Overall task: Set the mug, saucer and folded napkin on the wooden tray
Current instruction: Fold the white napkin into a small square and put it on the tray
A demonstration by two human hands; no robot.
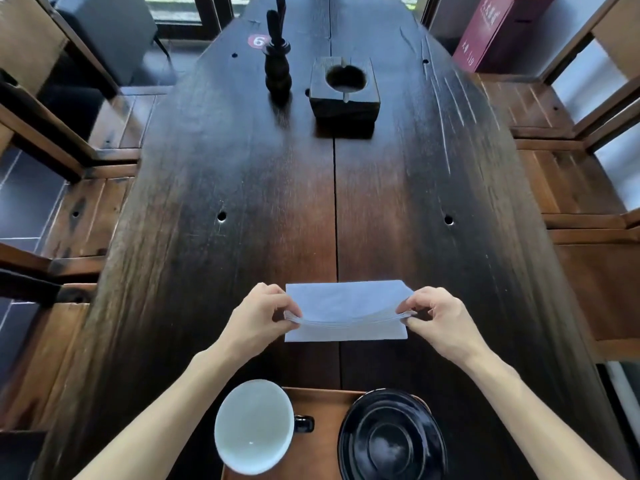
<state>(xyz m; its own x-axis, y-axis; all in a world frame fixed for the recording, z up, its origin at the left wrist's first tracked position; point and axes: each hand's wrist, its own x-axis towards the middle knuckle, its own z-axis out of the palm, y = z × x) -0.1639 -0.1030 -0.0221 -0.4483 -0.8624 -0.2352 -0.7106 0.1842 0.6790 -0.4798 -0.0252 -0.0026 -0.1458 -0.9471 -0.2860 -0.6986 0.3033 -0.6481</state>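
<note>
Both hands reach forward at lower centre, left hand (258, 315) and right hand (437, 315) each pinching an end of my white napkin (346, 308), half-folded on the counter (242, 202).

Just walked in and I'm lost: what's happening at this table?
A person is folding a white paper napkin on the dark wooden table: the left hand and right hand each pinch a near corner, lifting that edge. Closer in, a white-lined mug and black saucer already sit on the wooden tray. The napkin isn't there yet.
</note>
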